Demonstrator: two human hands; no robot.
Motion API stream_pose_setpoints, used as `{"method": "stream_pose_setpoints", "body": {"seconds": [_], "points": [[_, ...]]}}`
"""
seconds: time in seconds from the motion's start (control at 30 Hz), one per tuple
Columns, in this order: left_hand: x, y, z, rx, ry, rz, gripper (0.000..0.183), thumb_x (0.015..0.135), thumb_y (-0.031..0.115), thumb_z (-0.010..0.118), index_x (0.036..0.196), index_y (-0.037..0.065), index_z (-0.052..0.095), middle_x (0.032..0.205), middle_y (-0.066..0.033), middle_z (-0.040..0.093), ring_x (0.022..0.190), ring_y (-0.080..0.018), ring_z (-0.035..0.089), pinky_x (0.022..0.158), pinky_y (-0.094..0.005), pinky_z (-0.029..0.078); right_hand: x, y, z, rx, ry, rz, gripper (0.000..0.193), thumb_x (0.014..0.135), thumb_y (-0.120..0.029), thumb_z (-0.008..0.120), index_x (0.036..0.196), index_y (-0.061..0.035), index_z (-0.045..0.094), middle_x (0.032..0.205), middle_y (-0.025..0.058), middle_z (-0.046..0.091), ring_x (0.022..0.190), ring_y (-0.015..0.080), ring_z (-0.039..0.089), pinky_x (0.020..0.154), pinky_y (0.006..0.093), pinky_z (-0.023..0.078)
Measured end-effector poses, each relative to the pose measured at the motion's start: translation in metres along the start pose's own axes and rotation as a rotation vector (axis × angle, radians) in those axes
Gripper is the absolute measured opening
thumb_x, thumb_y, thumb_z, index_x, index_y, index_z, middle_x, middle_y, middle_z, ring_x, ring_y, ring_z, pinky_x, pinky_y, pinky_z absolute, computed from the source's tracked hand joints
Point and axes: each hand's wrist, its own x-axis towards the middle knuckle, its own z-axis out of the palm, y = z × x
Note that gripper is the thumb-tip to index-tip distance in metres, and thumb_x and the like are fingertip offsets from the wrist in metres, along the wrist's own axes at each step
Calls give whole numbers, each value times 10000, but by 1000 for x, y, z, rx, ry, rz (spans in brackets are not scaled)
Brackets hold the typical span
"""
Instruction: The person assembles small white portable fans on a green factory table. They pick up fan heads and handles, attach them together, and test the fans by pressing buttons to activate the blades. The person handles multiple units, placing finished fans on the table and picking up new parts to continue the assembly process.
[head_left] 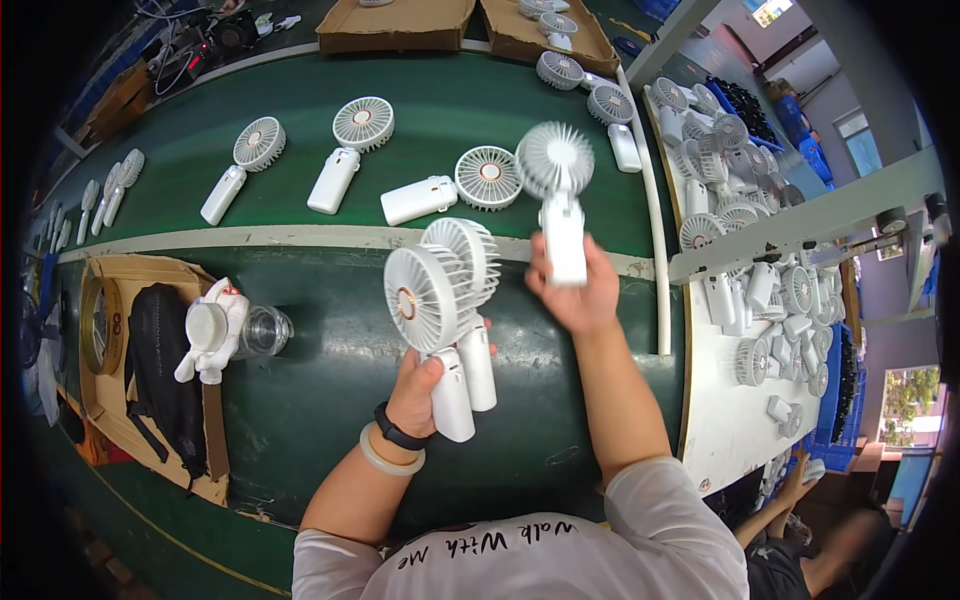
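Note:
My left hand [405, 400] is wrapped round the handles of two white handheld fans [418, 298], pressed side by side with their heads up. In my right hand [590, 295] is another white handheld fan [563, 240], held upright by its handle; its head looks smeared by motion. Just beyond my hands, a white fan [420, 200] lies on the green surface [300, 200], its head close to the one in my right hand. Two more fans, a middle one [335, 180] and one further left [223, 195], lie there with their heads away from me.
A shallow cardboard box [215, 440] at the left holds a black pouch [165, 370]; a white plush toy [212, 330] and clear bottle [265, 330] are beside it. Several fans crowd the white table [715, 430] at right. Another person's arm [785, 495] shows lower right.

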Motion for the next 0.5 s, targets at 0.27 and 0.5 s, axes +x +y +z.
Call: {"method": "stream_pose_setpoints", "body": {"seconds": [0.27,0.5], "points": [[2,-5,1,41,26,-38,847,712,528,653,1317,27,336,1178,-124,509,997,-211,574,831,-332,505,-39,29,3,-18,-166,139,535,902,-476,385,1204,-36,425,1049,175,503,762,250,509,608,373,409],[-3,-8,-2,92,74,8,743,721,344,678,1315,42,350,1219,-127,493,1067,-251,544,860,-366,494,-45,33,32,-336,53,91,383,865,-166,580,1195,-26,445,985,94,570,872,174,587,674,285,540]]}}
